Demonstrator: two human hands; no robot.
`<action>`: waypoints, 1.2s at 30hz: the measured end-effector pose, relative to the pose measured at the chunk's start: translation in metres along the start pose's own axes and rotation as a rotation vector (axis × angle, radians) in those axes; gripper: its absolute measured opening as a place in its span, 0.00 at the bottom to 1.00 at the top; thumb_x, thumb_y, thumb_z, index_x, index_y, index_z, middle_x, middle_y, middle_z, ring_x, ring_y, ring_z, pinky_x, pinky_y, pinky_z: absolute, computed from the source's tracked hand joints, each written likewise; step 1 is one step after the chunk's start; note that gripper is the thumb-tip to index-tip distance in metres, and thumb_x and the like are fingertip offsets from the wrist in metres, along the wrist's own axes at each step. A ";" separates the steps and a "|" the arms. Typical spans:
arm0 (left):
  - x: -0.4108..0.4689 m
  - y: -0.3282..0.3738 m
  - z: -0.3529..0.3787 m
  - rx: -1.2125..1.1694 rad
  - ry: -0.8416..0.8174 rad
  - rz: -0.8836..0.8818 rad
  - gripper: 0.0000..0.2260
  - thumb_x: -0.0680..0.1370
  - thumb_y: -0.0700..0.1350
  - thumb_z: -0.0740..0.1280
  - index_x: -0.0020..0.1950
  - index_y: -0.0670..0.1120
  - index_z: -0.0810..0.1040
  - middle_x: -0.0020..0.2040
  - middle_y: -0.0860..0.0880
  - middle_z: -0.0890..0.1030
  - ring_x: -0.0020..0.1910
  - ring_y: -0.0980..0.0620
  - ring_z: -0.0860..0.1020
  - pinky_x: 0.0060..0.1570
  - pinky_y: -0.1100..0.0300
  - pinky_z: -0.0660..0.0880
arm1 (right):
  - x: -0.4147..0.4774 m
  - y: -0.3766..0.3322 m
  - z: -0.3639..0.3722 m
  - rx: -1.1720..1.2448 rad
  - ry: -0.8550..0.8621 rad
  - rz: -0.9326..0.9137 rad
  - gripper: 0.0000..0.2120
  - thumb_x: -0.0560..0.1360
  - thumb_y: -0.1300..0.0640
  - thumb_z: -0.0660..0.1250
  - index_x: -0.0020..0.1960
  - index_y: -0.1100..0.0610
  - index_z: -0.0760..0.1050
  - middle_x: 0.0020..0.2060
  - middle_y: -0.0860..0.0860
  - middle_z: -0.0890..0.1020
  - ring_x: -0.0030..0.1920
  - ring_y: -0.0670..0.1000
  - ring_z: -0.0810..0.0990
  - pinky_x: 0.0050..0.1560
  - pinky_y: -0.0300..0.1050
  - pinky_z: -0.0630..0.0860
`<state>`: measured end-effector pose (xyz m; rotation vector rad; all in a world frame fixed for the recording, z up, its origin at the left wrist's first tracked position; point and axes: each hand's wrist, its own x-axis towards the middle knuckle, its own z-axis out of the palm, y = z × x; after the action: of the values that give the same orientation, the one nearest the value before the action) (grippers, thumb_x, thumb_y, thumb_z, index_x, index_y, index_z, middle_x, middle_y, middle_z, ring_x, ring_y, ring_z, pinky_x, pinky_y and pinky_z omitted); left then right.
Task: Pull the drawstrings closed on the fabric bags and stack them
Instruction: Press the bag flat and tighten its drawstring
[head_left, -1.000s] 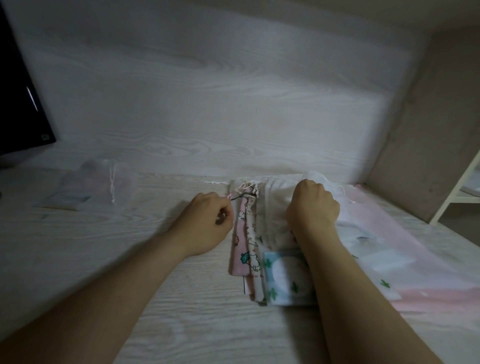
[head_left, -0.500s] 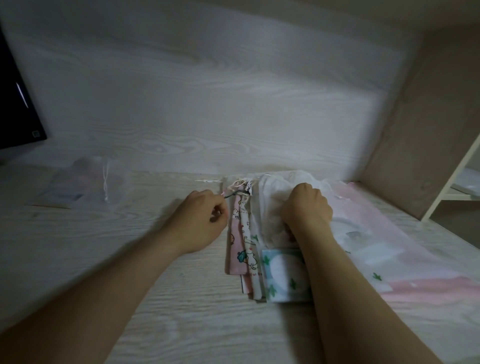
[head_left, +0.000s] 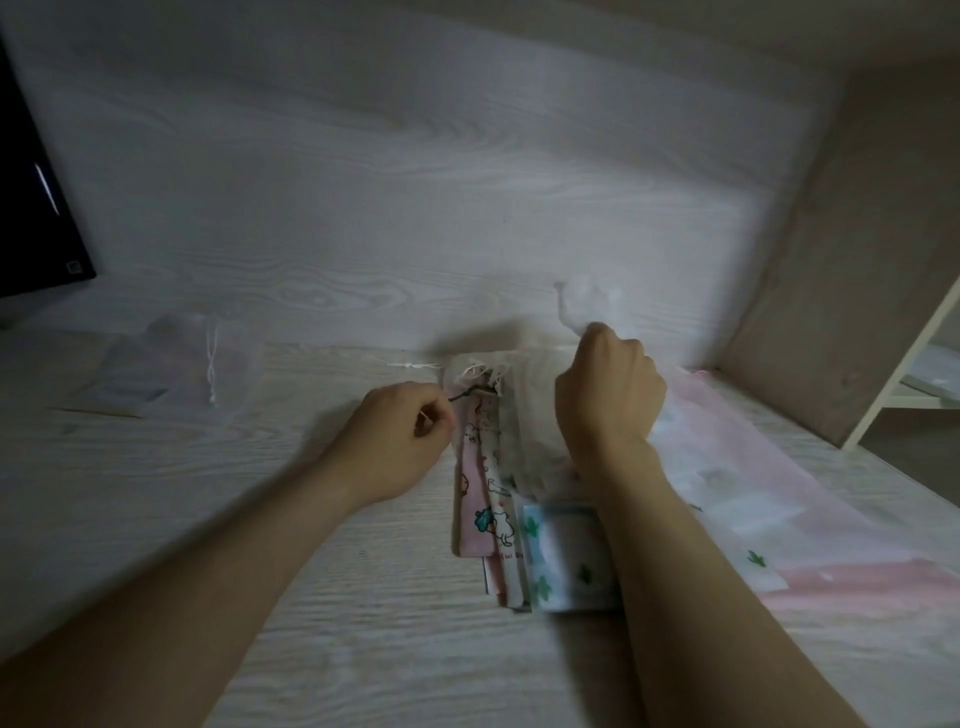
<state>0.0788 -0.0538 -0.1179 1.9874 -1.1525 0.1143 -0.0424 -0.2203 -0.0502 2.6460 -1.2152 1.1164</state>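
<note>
A stack of small printed fabric bags (head_left: 485, 499) lies on the desk, pink cartoon prints on the left and a pale bag with green cactus prints (head_left: 563, 561) at the front. My left hand (head_left: 400, 441) pinches a dark drawstring (head_left: 467, 393) at the stack's top left corner. My right hand (head_left: 605, 389) grips the bunched mouth of a sheer white bag (head_left: 535, 431) and holds it lifted above the stack; a blurred tuft of white fabric sticks out above the fist. A sheer bag with a white cord (head_left: 171, 369) lies apart at the left.
A large pink and white cloth (head_left: 779, 509) covers the desk to the right of the stack. A dark monitor (head_left: 31, 208) stands at the far left. A wooden back panel closes the rear, and a shelf unit (head_left: 914, 374) stands at the right.
My right hand has risen from the top of the stack, pulling the white bag's mouth up and away. My left hand keeps its pinch on the dark drawstring.
</note>
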 end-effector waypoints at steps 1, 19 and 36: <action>0.000 0.002 -0.002 -0.037 0.034 -0.026 0.07 0.83 0.42 0.67 0.49 0.50 0.84 0.47 0.56 0.85 0.47 0.59 0.82 0.49 0.61 0.78 | -0.001 -0.006 -0.001 0.029 0.043 -0.065 0.14 0.75 0.70 0.59 0.56 0.57 0.73 0.42 0.56 0.79 0.40 0.61 0.74 0.38 0.47 0.65; 0.003 -0.021 -0.068 -0.028 0.360 -0.057 0.26 0.74 0.30 0.68 0.67 0.52 0.75 0.61 0.48 0.70 0.52 0.54 0.77 0.50 0.67 0.72 | -0.038 -0.068 0.032 0.428 -0.082 -0.680 0.07 0.69 0.66 0.68 0.45 0.57 0.77 0.47 0.55 0.74 0.47 0.62 0.75 0.41 0.54 0.74; -0.026 -0.044 -0.078 -0.018 0.470 -0.275 0.04 0.74 0.40 0.72 0.39 0.45 0.82 0.33 0.50 0.83 0.37 0.51 0.82 0.37 0.63 0.74 | -0.054 -0.099 0.032 1.204 -0.487 0.012 0.10 0.84 0.47 0.60 0.62 0.51 0.72 0.47 0.54 0.85 0.43 0.54 0.87 0.50 0.58 0.83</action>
<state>0.1204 0.0286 -0.1040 1.9422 -0.5750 0.4029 0.0197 -0.1257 -0.0815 3.9616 -0.6088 1.6187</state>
